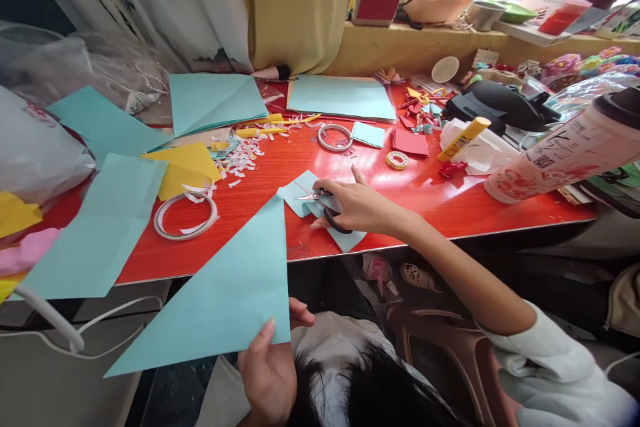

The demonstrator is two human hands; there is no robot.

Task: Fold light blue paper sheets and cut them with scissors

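Note:
A large light-blue paper triangle (225,293) is pinched at its lower right corner by my left hand (270,367), thumb on top and fingers behind. Its upper tip reaches over the table edge, beside a smaller light-blue paper strip (297,193). My right hand (360,203) grips a pair of scissors (313,196) with black handles, its blades pointing left above that strip. Part of the strip lies under the scissors and the hand. Whether the triangle's tip and the strip are joined I cannot tell.
On the red table (255,233) are tape rolls (159,220), paper shreds (243,157), yellow paper (185,167) and blue sheets (215,103). To the right stand a glue stick (463,140) and a tilted pink tumbler (560,150). A plastic stool (450,347) is below.

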